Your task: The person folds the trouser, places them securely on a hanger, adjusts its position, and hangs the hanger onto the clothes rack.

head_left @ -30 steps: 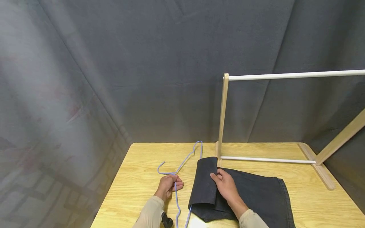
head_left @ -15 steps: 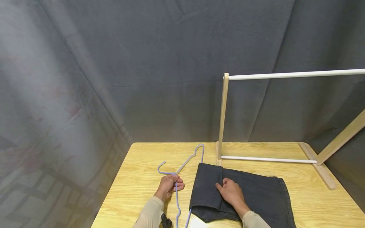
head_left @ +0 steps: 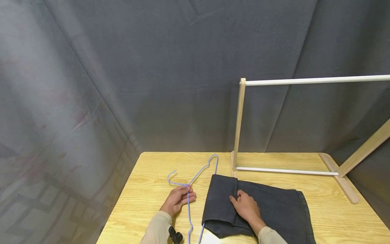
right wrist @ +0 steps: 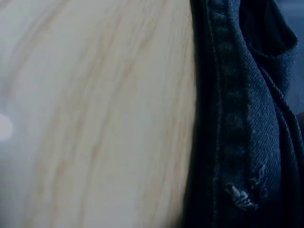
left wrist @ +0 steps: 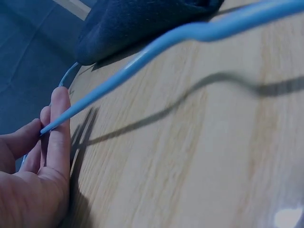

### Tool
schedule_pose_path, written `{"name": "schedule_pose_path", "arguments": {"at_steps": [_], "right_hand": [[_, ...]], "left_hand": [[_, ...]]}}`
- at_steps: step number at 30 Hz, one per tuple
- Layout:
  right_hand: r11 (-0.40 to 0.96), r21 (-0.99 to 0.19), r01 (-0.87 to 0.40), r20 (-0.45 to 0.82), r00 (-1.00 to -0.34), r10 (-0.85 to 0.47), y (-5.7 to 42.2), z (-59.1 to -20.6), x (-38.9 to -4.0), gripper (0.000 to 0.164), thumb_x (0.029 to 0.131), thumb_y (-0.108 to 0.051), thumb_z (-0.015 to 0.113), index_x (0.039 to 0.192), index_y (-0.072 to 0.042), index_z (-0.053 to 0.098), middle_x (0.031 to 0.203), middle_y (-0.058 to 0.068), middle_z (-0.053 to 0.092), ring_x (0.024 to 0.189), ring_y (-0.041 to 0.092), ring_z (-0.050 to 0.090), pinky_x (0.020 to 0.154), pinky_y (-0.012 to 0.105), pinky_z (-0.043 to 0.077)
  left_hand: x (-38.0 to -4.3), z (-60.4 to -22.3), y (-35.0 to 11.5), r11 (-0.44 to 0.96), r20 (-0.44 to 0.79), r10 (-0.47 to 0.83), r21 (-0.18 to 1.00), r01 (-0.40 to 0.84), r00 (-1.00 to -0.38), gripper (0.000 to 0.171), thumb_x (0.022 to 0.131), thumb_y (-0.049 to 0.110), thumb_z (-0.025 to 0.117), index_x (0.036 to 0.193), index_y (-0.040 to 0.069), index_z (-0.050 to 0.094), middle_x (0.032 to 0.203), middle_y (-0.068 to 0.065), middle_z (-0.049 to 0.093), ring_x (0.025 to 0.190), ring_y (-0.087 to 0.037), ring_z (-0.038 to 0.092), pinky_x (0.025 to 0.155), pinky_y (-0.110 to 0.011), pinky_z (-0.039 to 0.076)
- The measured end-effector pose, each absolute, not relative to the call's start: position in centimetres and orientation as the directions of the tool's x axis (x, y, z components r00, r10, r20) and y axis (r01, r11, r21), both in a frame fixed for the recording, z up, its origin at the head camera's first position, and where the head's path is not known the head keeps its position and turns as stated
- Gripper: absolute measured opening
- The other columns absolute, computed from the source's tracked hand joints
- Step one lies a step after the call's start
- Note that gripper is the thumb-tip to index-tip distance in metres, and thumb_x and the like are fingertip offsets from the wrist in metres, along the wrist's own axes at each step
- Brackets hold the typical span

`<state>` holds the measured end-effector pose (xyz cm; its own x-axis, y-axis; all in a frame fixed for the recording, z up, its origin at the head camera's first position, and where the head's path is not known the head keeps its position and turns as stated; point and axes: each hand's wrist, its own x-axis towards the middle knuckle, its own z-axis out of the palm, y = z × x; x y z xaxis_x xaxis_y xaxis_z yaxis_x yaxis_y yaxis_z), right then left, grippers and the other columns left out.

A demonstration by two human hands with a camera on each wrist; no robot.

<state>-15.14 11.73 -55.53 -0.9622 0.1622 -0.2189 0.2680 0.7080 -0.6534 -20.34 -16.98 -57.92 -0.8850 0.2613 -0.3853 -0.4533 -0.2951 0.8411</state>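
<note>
My left hand point(head_left: 179, 200) pinches the blue wire hanger point(head_left: 189, 217) between thumb and fingers, just below its hook. In the left wrist view, the hanger's wire point(left wrist: 137, 64) slants up from the fingertips, slightly above the tabletop. Dark jeans point(head_left: 274, 206) lie folded on the table, their left end turned back over the hanger's lower bar. My right hand point(head_left: 247, 206) grips the edge of that turned-back flap point(head_left: 220, 200); its fingertips are partly hidden. A stitched, frayed denim edge of the jeans point(right wrist: 232, 118) fills the right side of the right wrist view.
Behind the jeans stands a wooden garment rack with a white top rail point(head_left: 304, 81) and a lower rail point(head_left: 286, 171). Its right foot point(head_left: 341, 179) rests on the wooden table point(head_left: 146, 169). A grey curtain point(head_left: 182, 84) hangs behind the table.
The jeans' flap has come down flat to the right over the hanger bar, with my right hand moving along. My left hand has tipped the hanger's hook slightly up.
</note>
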Motion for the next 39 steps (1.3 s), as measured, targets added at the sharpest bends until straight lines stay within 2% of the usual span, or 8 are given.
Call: {"name": "schedule_pose_path", "arguments": {"at_steps": [6, 14, 18, 23, 29, 33, 37, 39], "right_hand": [[0.688, -0.672, 0.272, -0.225, -0.961, 0.161, 11.5, -55.4, -15.2, 0.030, 0.091, -0.038, 0.059, 0.077, -0.014, 0.047, 0.062, -0.002, 0.043, 0.051, 0.015, 0.037, 0.050, 0.028, 0.025], [0.620, -0.745, 0.247, -0.197, -0.969, 0.150, 10.8, -55.2, -15.2, 0.025, 0.094, -0.030, 0.056, 0.083, -0.011, 0.045, 0.062, -0.003, 0.037, 0.052, 0.014, 0.034, 0.052, 0.027, 0.025], [0.552, -0.804, 0.222, -0.186, -0.975, 0.121, 10.2, -54.8, -15.2, 0.020, 0.096, -0.027, 0.054, 0.091, -0.010, 0.045, 0.059, -0.004, 0.037, 0.052, 0.012, 0.041, 0.051, 0.025, 0.030], [0.495, -0.852, 0.170, -0.158, -0.985, 0.067, 9.2, -53.5, -15.5, 0.020, 0.097, -0.028, 0.053, 0.101, -0.010, 0.045, 0.060, -0.003, 0.045, 0.054, 0.013, 0.048, 0.052, 0.026, 0.035], [0.450, -0.888, 0.092, -0.107, -0.994, -0.009, 7.5, -51.5, -16.5, 0.025, 0.099, -0.026, 0.051, 0.116, -0.008, 0.050, 0.088, 0.007, 0.073, 0.065, 0.011, 0.062, 0.058, 0.028, 0.046], [0.477, -0.879, 0.005, -0.034, -0.998, -0.052, 6.2, -50.0, -17.3, 0.030, 0.099, -0.025, 0.051, 0.123, -0.008, 0.053, 0.106, 0.015, 0.072, 0.082, 0.020, 0.069, 0.069, 0.036, 0.053], [0.513, -0.857, -0.048, 0.019, -0.998, -0.062, 5.0, -48.7, -17.7, 0.034, 0.099, -0.026, 0.051, 0.128, -0.008, 0.054, 0.117, 0.020, 0.067, 0.105, 0.031, 0.066, 0.085, 0.046, 0.053], [0.512, -0.857, -0.062, 0.033, -0.997, -0.066, 4.4, -48.3, -17.8, 0.034, 0.099, -0.026, 0.051, 0.127, -0.009, 0.055, 0.118, 0.019, 0.066, 0.108, 0.032, 0.065, 0.087, 0.046, 0.052]], "left_hand": [[-20.3, -57.4, -16.7, -0.296, -0.381, 0.242, 0.847, -0.442, -0.892, 0.023, 0.099, 0.011, 0.050, 0.111, -0.007, 0.055, 0.086, -0.002, 0.068, 0.081, -0.016, 0.072, 0.082, -0.032, 0.058], [-20.0, -57.4, -15.4, -0.215, -0.351, 0.116, 0.904, -0.369, -0.929, 0.017, 0.092, 0.006, 0.060, 0.096, -0.010, 0.062, 0.072, -0.002, 0.068, 0.069, -0.013, 0.071, 0.073, -0.028, 0.059], [-19.2, -57.3, -15.0, -0.232, -0.301, 0.094, 0.920, -0.315, -0.949, 0.014, 0.090, 0.006, 0.063, 0.088, -0.007, 0.065, 0.070, -0.002, 0.069, 0.067, -0.012, 0.071, 0.070, -0.028, 0.059], [-18.6, -57.1, -14.2, -0.239, -0.337, 0.074, 0.908, -0.345, -0.939, 0.016, 0.091, 0.004, 0.061, 0.092, -0.012, 0.063, 0.071, -0.003, 0.070, 0.068, -0.013, 0.072, 0.071, -0.029, 0.059], [-18.7, -56.9, -13.9, -0.223, -0.412, 0.036, 0.884, -0.410, -0.910, 0.022, 0.092, 0.001, 0.058, 0.103, -0.018, 0.057, 0.070, -0.004, 0.069, 0.067, -0.013, 0.071, 0.071, -0.030, 0.059], [-18.9, -57.3, -13.7, -0.225, -0.415, 0.016, 0.885, -0.407, -0.910, 0.019, 0.090, 0.002, 0.060, 0.099, -0.015, 0.061, 0.068, -0.003, 0.068, 0.065, -0.013, 0.071, 0.069, -0.028, 0.059], [-18.8, -57.3, -13.3, -0.219, -0.417, 0.009, 0.886, -0.409, -0.909, 0.017, 0.090, 0.002, 0.061, 0.096, -0.013, 0.063, 0.066, -0.001, 0.068, 0.063, -0.011, 0.070, 0.066, -0.027, 0.059], [-18.9, -57.3, -13.3, -0.212, -0.415, 0.001, 0.889, -0.406, -0.910, 0.018, 0.089, 0.003, 0.062, 0.096, -0.014, 0.063, 0.065, 0.000, 0.067, 0.060, -0.009, 0.069, 0.063, -0.025, 0.059]]}}
